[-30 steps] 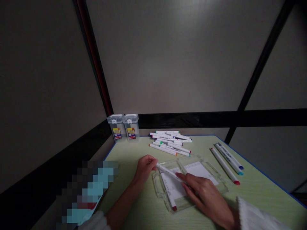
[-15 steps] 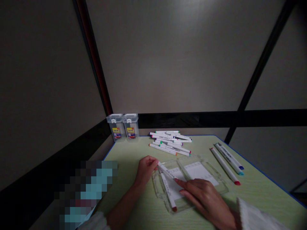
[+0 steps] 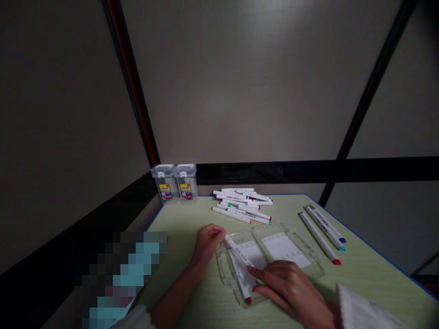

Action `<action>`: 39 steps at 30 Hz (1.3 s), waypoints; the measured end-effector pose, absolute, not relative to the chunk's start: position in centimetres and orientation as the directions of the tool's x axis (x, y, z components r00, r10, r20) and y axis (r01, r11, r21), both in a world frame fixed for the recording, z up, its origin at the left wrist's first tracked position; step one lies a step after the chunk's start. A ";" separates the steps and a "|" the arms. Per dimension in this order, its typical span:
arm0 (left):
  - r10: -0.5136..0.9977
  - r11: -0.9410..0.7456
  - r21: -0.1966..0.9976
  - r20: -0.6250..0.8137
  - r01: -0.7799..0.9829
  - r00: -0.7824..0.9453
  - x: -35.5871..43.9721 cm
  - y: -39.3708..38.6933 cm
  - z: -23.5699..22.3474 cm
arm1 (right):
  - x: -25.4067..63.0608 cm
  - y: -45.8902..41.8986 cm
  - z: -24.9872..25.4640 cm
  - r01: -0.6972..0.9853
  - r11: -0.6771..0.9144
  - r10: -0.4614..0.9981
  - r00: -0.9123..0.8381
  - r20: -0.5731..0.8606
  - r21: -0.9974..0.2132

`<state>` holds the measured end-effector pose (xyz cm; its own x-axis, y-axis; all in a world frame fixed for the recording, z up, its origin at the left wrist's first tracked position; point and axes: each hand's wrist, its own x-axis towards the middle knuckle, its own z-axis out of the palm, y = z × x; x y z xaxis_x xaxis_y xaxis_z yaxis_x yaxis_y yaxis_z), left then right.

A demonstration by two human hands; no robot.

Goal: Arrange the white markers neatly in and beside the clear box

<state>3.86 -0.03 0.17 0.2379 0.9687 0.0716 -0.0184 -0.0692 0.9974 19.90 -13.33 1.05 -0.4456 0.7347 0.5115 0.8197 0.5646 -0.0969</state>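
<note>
A white marker (image 3: 239, 254) slants over the clear plastic case (image 3: 219, 269), which lies opened flat. My left hand (image 3: 207, 244) pinches its upper end between thumb and fingertips. At the lower end, my right hand (image 3: 291, 288) has its index finger along the barrel and its thumb beneath, with a bit of bright green showing between them. A second marker with a brownish-red end (image 3: 244, 285) lies in the left half of the case, partly under the held one. White paper inserts (image 3: 284, 249) show inside both halves.
Behind the case lies a loose pile of white markers (image 3: 243, 205) with coloured ends. Several more markers (image 3: 320, 240) rest at the table's right side. Two clear lidded boxes (image 3: 185, 185) stand at the back left corner, against the wall. The table (image 3: 181, 219) has a blue edge.
The held marker's lower end has swung down and closer to the marker in the case. My right fingers have lowered slightly with it; my left hand keeps its pinch.
</note>
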 end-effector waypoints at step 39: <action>0.938 -0.256 0.962 0.222 0.100 0.266 5.4 -0.6 -1.3 | 19.6 -13.5 1.2 0.801 0.578 0.795 -0.510 0.327 -0.157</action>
<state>5.41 -0.57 -1.32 0.2659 0.9381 0.2221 0.0997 -0.2560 0.9615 19.60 -13.54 1.22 -0.5105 0.7954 0.3268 0.8006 0.5783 -0.1568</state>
